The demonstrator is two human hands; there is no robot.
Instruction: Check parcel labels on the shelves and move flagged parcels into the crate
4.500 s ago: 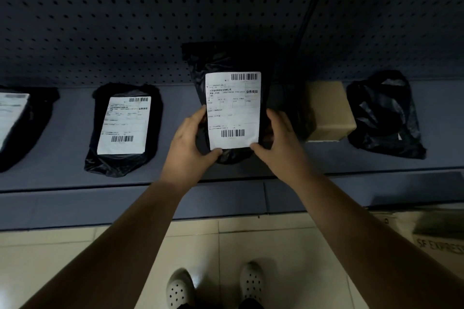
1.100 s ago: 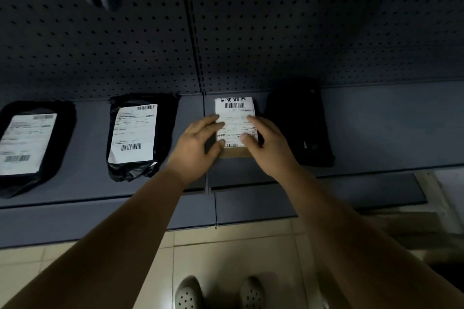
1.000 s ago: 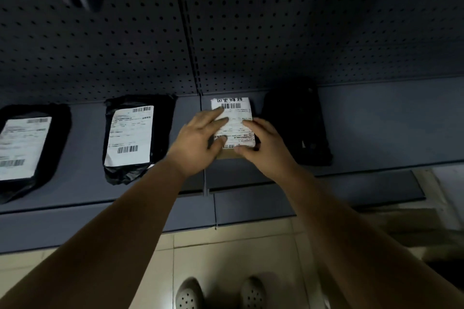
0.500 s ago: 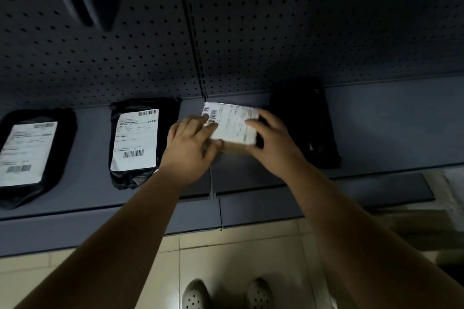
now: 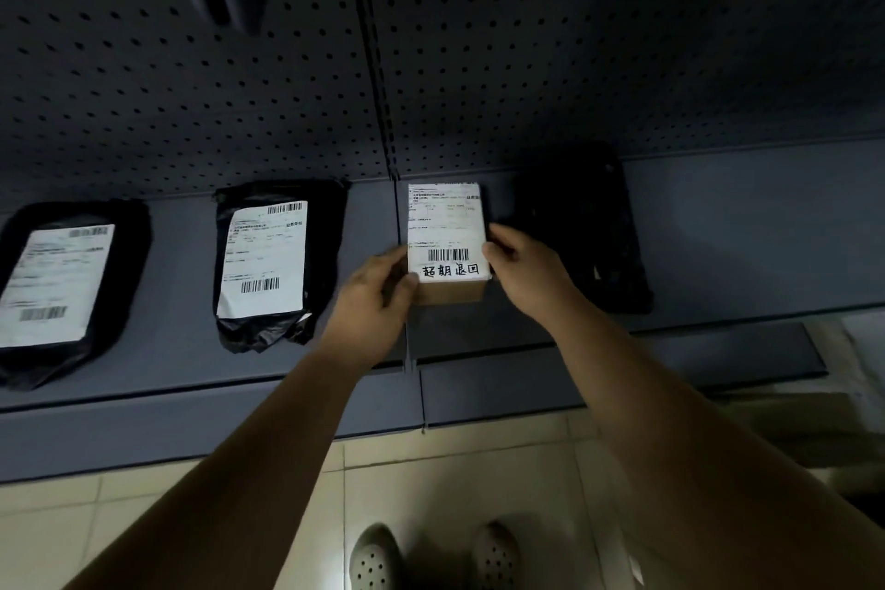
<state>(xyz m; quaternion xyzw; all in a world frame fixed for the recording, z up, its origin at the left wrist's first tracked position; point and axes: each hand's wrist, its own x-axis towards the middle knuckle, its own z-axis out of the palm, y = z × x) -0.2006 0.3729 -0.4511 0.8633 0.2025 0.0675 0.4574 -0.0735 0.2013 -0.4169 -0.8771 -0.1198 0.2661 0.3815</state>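
A small brown cardboard box (image 5: 452, 292) with a white label on top, carrying a barcode and black handwritten characters, sits over the grey shelf (image 5: 742, 225) at centre. My left hand (image 5: 378, 297) grips its left side with the thumb on the label's lower left corner. My right hand (image 5: 522, 268) grips its right side, fingers curled round the edge. Two black poly-bag parcels with white labels lie to the left, one (image 5: 268, 259) close by and one (image 5: 57, 287) at the frame's edge. A black bag (image 5: 589, 230) with no label showing lies right of the box.
A perforated grey back panel (image 5: 574, 38) rises behind the shelf, with a vertical post (image 5: 378, 62) at centre. Flattened cardboard (image 5: 814, 426) lies on the tiled floor at lower right. My pale perforated shoes (image 5: 373, 561) stand on the tiles below.
Both hands turned the small box around on the shelf; its label, upside down before, now reads upright with the handwritten characters nearest me.
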